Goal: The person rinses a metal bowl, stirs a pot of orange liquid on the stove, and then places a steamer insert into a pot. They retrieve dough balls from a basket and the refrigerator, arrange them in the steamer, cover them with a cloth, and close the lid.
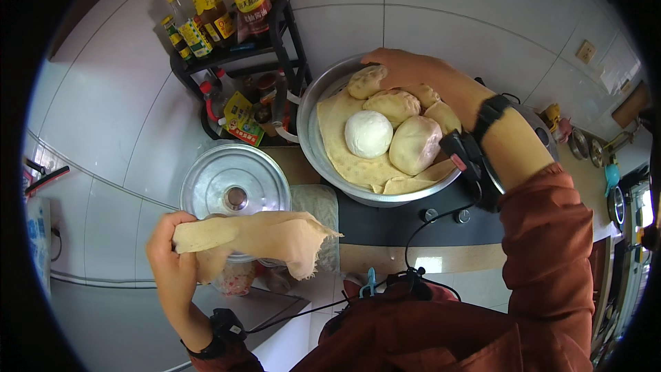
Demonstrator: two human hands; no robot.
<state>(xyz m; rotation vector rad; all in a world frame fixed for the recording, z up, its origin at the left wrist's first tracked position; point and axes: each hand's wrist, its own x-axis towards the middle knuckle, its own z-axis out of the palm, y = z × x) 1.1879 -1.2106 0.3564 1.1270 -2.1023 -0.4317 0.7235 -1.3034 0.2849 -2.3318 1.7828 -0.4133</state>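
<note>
A frayed beige cloth hangs from my left hand, which grips it by one end above a round metal lid. In the large metal steamer pot, another beige cloth lies under several pleated dumplings or filled buns and a smooth, round white bun. A larger pale bun sits just right of the white one. My right hand reaches over the far rim, at the back dumplings. Its fingers partly hide them, and whether it grips one is unclear.
A black rack with sauce bottles stands behind, left of the pot. The pot is on a dark cooktop with knobs. A cable runs from my right wrist past the cooktop's front. Dishes line the counter at right.
</note>
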